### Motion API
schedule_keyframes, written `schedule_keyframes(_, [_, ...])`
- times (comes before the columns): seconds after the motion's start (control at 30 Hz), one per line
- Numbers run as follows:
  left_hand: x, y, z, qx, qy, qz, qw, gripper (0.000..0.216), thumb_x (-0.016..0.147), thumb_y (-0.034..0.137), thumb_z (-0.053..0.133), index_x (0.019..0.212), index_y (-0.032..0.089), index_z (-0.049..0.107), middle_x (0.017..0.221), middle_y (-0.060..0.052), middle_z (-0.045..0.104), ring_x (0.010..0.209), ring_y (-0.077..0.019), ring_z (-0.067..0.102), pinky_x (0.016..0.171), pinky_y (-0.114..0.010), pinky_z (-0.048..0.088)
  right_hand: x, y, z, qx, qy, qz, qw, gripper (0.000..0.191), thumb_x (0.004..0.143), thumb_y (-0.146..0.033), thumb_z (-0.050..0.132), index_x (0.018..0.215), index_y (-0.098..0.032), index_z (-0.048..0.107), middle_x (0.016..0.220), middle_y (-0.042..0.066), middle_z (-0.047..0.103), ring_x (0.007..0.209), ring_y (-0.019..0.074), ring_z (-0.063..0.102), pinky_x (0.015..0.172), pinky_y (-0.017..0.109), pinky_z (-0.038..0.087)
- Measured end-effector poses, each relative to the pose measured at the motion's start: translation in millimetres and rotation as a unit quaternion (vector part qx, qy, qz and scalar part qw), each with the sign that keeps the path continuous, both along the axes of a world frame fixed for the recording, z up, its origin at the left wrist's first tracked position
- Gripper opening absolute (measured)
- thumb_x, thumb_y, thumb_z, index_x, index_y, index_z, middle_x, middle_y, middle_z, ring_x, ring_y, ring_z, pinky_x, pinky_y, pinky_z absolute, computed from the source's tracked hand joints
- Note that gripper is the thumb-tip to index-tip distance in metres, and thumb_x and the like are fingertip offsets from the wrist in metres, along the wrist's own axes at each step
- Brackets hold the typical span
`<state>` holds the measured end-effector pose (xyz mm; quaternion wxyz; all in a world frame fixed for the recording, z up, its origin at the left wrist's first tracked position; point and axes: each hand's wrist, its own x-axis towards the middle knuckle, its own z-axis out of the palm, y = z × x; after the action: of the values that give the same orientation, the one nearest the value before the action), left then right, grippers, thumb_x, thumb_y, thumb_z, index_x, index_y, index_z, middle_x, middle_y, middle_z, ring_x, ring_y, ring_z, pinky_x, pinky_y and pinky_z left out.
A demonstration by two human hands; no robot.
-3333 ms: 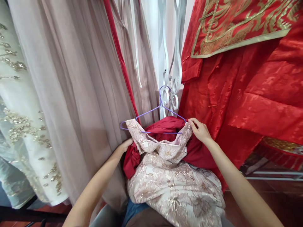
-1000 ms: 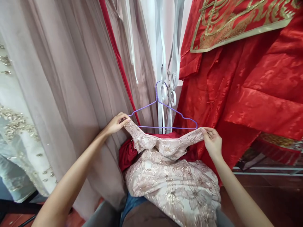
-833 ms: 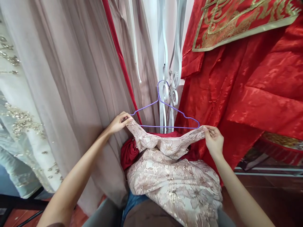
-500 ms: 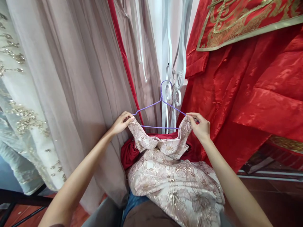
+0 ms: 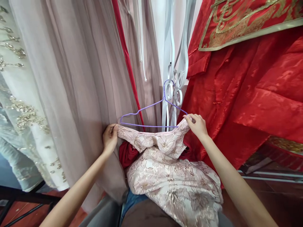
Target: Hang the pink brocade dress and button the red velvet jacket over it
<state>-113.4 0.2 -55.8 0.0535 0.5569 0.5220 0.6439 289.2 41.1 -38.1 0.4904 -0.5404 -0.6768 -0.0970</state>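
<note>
Where right hand (image 5: 198, 126) pinches dress (image 5: 170, 179), hanger (image 5: 151, 126) end unseen.

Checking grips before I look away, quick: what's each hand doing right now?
Left hand: closed, pinching one shoulder of the pink brocade dress.
Right hand: closed, pinching the dress's other shoulder at the purple hanger's end.

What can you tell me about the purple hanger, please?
The purple hanger is thin wire with a looped hook in front of the white scrollwork. It stands upright. Its right end is tucked into a shoulder of the pink brocade dress, pinched by the right hand; its left end is bare, just above the left hand.
</note>
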Motion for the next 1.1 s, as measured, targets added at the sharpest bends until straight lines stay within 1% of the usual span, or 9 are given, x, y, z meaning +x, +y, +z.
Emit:
schedule_keyframes(0.43, [2,22,18.6,-0.015,-0.030,-0.018,0.999,0.035,0.080,0.050,0.054,0.092,0.018,0.064,0.090,-0.005,0.071,0.085,-0.0175,0.065,0.075,-0.026,0.051,2,-6,1.4,0.014,0.013,0.006,1.000,0.046,0.087,-0.059,0.043,0.090,-0.024,0.073,0.077,0.007,0.067,0.074,0.0231,0.055,0.072,0.036,0.043])
schedule_keyframes(0.53, [11,26,37.5,-0.013,0.004,-0.061,0.998,0.037,0.079,0.050,0.055,0.090,0.017,0.066,0.091,-0.007,0.071,0.087,-0.0187,0.065,0.078,-0.027,0.050,-2,-9,3.9,0.011,0.010,0.002,1.000,0.048,0.087,-0.061,0.042,0.089,-0.024,0.073,0.077,0.007,0.067,0.074,0.0235,0.056,0.071,0.036,0.044])
schedule_keyframes(0.67, [28,35,79.3,-0.038,0.161,-0.148,0.975,0.035,0.078,0.048,0.059,0.086,0.017,0.071,0.094,-0.007,0.072,0.091,-0.0216,0.065,0.085,-0.031,0.049,-4,-14,10.0,-0.013,0.010,0.025,1.000,0.044,0.084,-0.061,0.048,0.086,-0.024,0.073,0.078,0.007,0.068,0.078,0.0242,0.059,0.073,0.037,0.046])
schedule_keyframes(0.73, [28,44,97.2,-0.105,0.198,-0.210,0.952,0.034,0.074,0.048,0.064,0.085,0.017,0.072,0.091,-0.007,0.073,0.089,-0.0237,0.065,0.082,-0.033,0.051,6,-15,9.2,-0.033,0.056,0.056,0.996,0.044,0.081,-0.062,0.050,0.085,-0.025,0.073,0.078,0.006,0.070,0.079,0.0241,0.062,0.073,0.036,0.049])
schedule_keyframes(0.8, [17,55,105.1,-0.204,0.161,-0.295,0.919,0.035,0.072,0.049,0.066,0.085,0.017,0.072,0.089,-0.009,0.073,0.086,-0.0248,0.067,0.078,-0.035,0.053,24,-14,0.8,-0.047,0.174,0.088,0.980,0.052,0.083,-0.065,0.043,0.086,-0.022,0.072,0.074,0.006,0.070,0.074,0.0224,0.065,0.067,0.034,0.052])
schedule_keyframes(0.87, [2,64,99.2,-0.271,0.072,-0.363,0.889,0.038,0.075,0.051,0.062,0.091,0.017,0.071,0.093,-0.012,0.072,0.087,-0.0247,0.067,0.077,-0.039,0.055,42,-12,-17.4,-0.070,0.312,0.111,0.941,0.060,0.085,-0.066,0.034,0.087,-0.018,0.070,0.067,0.007,0.068,0.063,0.0197,0.066,0.056,0.031,0.053])
schedule_keyframes(0.93, [-12,69,79.8,-0.299,-0.002,-0.373,0.878,0.038,0.075,0.049,0.062,0.093,0.017,0.070,0.096,-0.013,0.072,0.087,-0.0240,0.068,0.078,-0.041,0.055,54,-11,-43.8,-0.131,0.361,0.138,0.913,0.050,0.079,-0.063,0.048,0.088,-0.018,0.066,0.068,0.005,0.069,0.058,0.0179,0.065,0.049,0.030,0.053])
schedule_keyframes(1.03, [-17,70,36.6,-0.362,0.017,-0.325,0.874,0.027,0.060,0.033,0.070,0.083,0.019,0.069,0.088,-0.010,0.073,0.085,-0.0248,0.068,0.075,-0.041,0.055,49,-12,-85.9,-0.251,0.307,0.204,0.895,0.036,0.065,-0.048,0.066,0.087,-0.020,0.063,0.075,0.004,0.071,0.063,0.0199,0.067,0.050,0.034,0.056])
schedule_keyframes(1.1, [-12,68,8.2,-0.387,0.071,-0.331,0.857,0.026,0.057,0.025,0.067,0.082,0.021,0.068,0.086,-0.007,0.073,0.085,-0.0241,0.068,0.075,-0.039,0.055,35,-14,-106.1,-0.268,0.244,0.245,0.899,0.032,0.061,-0.035,0.069,0.089,-0.020,0.063,0.087,0.006,0.073,0.077,0.0220,0.069,0.065,0.039,0.059])
